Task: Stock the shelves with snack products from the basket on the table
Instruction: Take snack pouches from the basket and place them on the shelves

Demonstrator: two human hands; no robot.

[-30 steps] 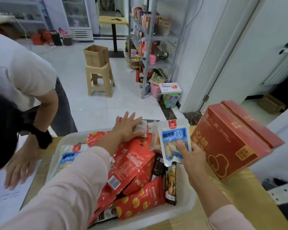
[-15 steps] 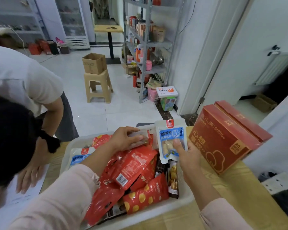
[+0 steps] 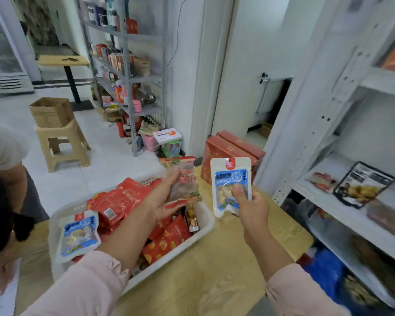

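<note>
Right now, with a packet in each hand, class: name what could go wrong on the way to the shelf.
1. The right hand pinches the blue peanut packet only near its bottom edge, so it may slip from that grip.
2. The black packet leans on the white shelf; placing new packs beside it might knock it over.
3. The left hand holds the clear snack pack by one side; it could slide out.

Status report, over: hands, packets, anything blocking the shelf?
Left hand holds brownish snack packet. Right hand pinches blue peanut packet. Both clear of basket. Shelf path unobstructed.
</note>
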